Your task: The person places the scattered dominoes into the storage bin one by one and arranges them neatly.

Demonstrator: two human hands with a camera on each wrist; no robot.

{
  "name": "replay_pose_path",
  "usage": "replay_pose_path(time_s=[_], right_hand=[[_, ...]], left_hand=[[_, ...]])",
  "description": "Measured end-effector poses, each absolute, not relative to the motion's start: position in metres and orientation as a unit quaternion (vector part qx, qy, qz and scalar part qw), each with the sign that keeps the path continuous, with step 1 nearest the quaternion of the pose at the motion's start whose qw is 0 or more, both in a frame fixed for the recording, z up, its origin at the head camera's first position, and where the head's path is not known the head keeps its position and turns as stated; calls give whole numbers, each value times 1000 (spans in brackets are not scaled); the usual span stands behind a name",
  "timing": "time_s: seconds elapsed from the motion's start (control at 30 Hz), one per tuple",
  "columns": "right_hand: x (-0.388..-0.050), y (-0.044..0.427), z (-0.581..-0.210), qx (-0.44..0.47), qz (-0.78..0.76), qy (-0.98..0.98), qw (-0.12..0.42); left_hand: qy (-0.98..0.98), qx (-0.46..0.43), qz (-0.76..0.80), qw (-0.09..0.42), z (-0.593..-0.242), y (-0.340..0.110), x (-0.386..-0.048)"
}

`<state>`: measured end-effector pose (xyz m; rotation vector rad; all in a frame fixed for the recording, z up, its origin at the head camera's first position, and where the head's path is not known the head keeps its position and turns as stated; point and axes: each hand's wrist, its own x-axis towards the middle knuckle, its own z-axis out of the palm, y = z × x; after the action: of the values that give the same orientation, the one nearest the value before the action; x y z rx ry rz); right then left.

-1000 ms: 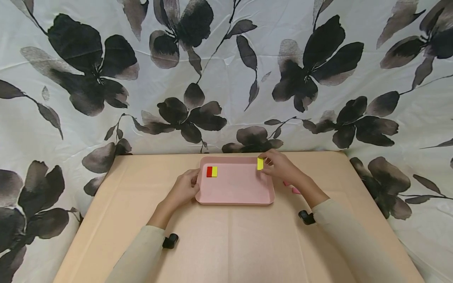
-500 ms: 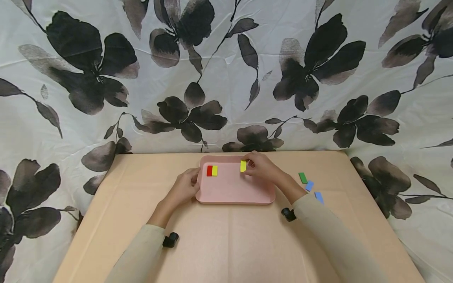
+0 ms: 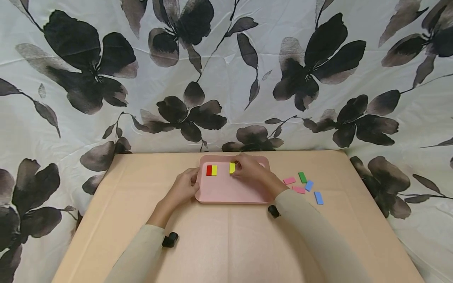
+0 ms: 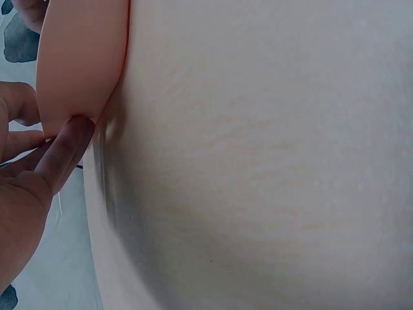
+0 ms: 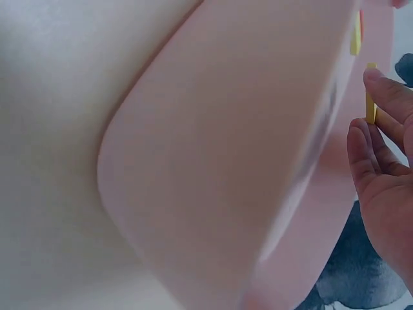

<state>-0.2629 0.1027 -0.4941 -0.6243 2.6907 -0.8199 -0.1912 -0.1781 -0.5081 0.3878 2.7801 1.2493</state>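
A pink tray (image 3: 216, 192) lies on the table, its left edge pinched by my left hand (image 3: 183, 184); the left wrist view has the thumb (image 4: 64, 152) on the near side of the wall. Inside, a red tile (image 3: 209, 170) and a yellow tile (image 3: 214, 170) sit side by side near the upper left. My right hand (image 3: 249, 169) pinches another yellow tile (image 3: 232, 168) between thumb and fingers, a short way right of that pair. The right wrist view shows this tile (image 5: 370, 97) on edge over the tray; whether it touches the tray floor I cannot tell.
Right of the tray lie loose tiles: two pink, the upper pink tile (image 3: 289, 180) among them, a green tile (image 3: 302, 177), and two blue, including the lower blue tile (image 3: 319, 198). A floral cloth (image 3: 226, 78) hangs behind the beige table (image 3: 226, 243).
My right hand has carried the yellow tile leftward across the tray, closer to the red and yellow pair. The loose tiles have come out from behind the right arm. The left hand stays put.
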Motion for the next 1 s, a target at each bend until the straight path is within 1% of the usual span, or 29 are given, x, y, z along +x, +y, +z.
replay_pose_path(time_s=[0.33,0.63,0.9,1.0], right_hand=[[-268,87,-501,-218,-277,925,143],[-273,75,-510,-223,-275,924,144],[-274,66,-512,-226,-275,925,134],[-274,62,-513,-222,-275,925,138]], left_hand=[[905,127,404,35,-510,-177,-193],[903,113,411,49,-507,-179,-191],[903,124,409,41,-509,-179,-193],[903,123,410,41,-508,-179,-193]])
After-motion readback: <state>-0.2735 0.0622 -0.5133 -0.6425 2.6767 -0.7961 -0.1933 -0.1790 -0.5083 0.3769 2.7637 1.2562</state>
